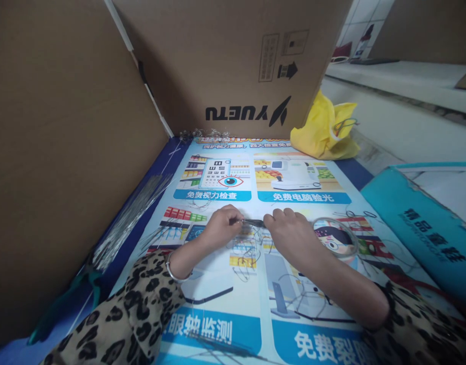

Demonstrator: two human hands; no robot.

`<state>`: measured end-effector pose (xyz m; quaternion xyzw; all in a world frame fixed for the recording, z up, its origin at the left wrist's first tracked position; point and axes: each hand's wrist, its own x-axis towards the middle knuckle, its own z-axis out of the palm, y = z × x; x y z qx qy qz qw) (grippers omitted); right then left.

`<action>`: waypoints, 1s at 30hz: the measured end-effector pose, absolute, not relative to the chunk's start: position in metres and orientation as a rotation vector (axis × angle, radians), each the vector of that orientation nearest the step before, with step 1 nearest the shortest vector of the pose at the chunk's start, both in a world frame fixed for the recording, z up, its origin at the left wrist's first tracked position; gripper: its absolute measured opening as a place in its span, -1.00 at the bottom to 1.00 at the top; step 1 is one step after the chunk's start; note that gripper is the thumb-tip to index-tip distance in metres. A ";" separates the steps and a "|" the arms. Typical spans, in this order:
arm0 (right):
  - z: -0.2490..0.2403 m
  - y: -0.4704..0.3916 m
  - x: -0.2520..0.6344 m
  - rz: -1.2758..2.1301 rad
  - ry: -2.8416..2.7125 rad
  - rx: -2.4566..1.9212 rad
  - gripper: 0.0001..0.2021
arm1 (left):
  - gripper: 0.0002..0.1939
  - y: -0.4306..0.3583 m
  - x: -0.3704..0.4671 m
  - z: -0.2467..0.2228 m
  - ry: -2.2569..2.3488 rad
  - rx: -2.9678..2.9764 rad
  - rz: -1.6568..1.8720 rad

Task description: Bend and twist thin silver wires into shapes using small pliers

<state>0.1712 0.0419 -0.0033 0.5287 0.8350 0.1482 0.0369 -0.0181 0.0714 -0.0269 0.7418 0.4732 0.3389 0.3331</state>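
My left hand (227, 225) is closed in a pinch at the middle of the poster; a thin wire appears to be between thumb and fingertips. Facing it, my right hand (289, 230) is wrapped around a slim dark tapered tool (253, 222), whose point reaches my left fingertips. Its handle is hidden in my fist, so I cannot tell its exact kind. Bent wire pieces (242, 261) lie below and between my hands. Just beyond my right wrist is a round clear dish (352, 248), partly hidden by my forearm.
Straight wires (130, 223) lie in a bundle at left, with green-handled pliers (80, 284) at their near end. Cardboard panels (225, 61) rise behind and at left. A yellow bag (320, 132) and a blue box (419, 218) stand at right. Tangled wires (206, 136) lie at the back.
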 end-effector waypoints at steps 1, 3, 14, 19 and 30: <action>-0.003 0.042 0.171 0.455 2.556 1.623 -0.85 | -0.85 0.071 -0.018 -0.027 1.237 1.938 0.889; -0.003 0.042 0.170 0.459 2.547 1.622 -0.84 | -0.85 0.071 -0.018 -0.027 1.241 1.944 0.899; -0.006 0.042 0.170 0.403 2.542 1.646 -0.85 | -0.83 0.071 -0.017 -0.028 1.238 1.996 0.914; -0.013 0.046 0.175 0.346 2.618 1.676 -0.86 | -0.86 0.072 -0.017 -0.027 1.274 1.939 0.912; -0.018 0.051 0.178 -0.019 2.674 1.915 -0.87 | -0.89 0.077 -0.022 -0.027 1.449 1.888 0.986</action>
